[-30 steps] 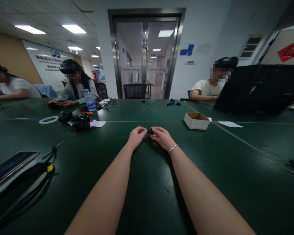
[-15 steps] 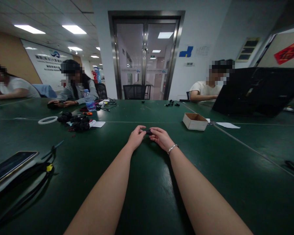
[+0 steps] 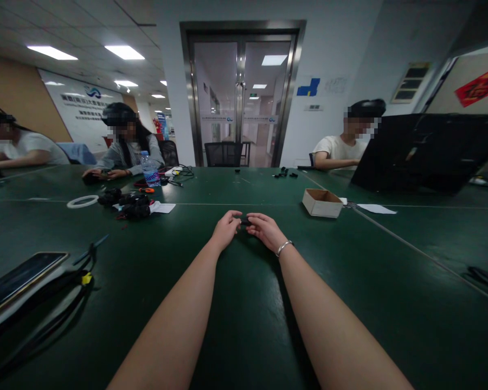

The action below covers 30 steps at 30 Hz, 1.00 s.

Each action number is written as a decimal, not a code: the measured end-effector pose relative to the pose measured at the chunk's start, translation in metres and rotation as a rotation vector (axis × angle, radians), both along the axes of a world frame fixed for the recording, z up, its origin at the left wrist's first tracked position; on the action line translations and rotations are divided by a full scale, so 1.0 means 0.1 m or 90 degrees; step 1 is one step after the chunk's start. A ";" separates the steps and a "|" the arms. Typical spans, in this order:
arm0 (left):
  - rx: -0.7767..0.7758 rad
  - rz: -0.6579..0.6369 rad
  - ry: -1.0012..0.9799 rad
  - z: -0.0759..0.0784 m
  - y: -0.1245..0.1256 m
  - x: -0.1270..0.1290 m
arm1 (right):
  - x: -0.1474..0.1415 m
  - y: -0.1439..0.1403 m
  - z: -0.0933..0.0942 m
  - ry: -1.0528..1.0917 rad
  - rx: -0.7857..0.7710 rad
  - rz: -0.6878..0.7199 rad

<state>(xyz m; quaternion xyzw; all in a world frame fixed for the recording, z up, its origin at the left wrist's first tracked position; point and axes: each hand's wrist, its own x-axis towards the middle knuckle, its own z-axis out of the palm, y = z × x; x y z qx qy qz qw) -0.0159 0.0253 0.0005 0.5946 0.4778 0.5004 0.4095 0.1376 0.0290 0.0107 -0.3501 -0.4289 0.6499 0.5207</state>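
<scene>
Two hands meet over the green worktop: the left hand and right hand both pinch a small black part held between their fingertips. Beyond the right hand sits an open cardboard box.

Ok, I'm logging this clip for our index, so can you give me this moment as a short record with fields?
Setting: large dark green table, other people seated at the far side
Left hand: pinching a small black part
Right hand: gripping the same part from the other side
Bracelet: silver band on the right wrist
Near right: open brown cardboard box
Near left: black smartphone, white ring
</scene>
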 end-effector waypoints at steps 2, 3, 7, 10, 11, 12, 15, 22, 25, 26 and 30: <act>-0.008 -0.002 -0.004 -0.02 0.01 -0.01 | 0.00 0.00 0.00 0.000 0.001 0.002; -0.011 -0.001 -0.006 -0.03 0.02 -0.01 | 0.00 0.00 0.00 0.000 0.001 0.003; 0.000 0.002 0.004 -0.07 0.05 -0.03 | 0.01 0.01 0.00 0.000 -0.001 0.001; 0.015 0.001 0.023 -0.08 0.06 -0.02 | 0.01 0.01 0.00 -0.001 -0.001 0.000; 0.014 0.003 0.023 -0.08 0.06 -0.02 | 0.00 0.01 0.00 -0.001 -0.002 -0.002; 0.010 0.005 0.021 -0.08 0.06 -0.02 | 0.00 0.00 0.00 -0.001 -0.003 -0.005; 0.001 -0.001 0.017 -0.07 0.05 -0.01 | 0.00 0.00 0.00 -0.002 -0.001 -0.011; 0.018 -0.008 0.039 -0.07 0.02 -0.02 | 0.00 0.00 -0.01 0.004 -0.002 -0.011; 0.025 -0.019 0.041 -0.09 0.03 -0.02 | 0.00 0.00 -0.01 0.004 -0.002 -0.013; 0.026 -0.025 0.040 -0.10 0.04 -0.03 | 0.00 0.00 -0.01 0.005 -0.003 -0.015; 0.041 -0.009 0.051 -0.15 0.06 -0.04 | 0.00 0.00 -0.02 0.016 -0.010 -0.024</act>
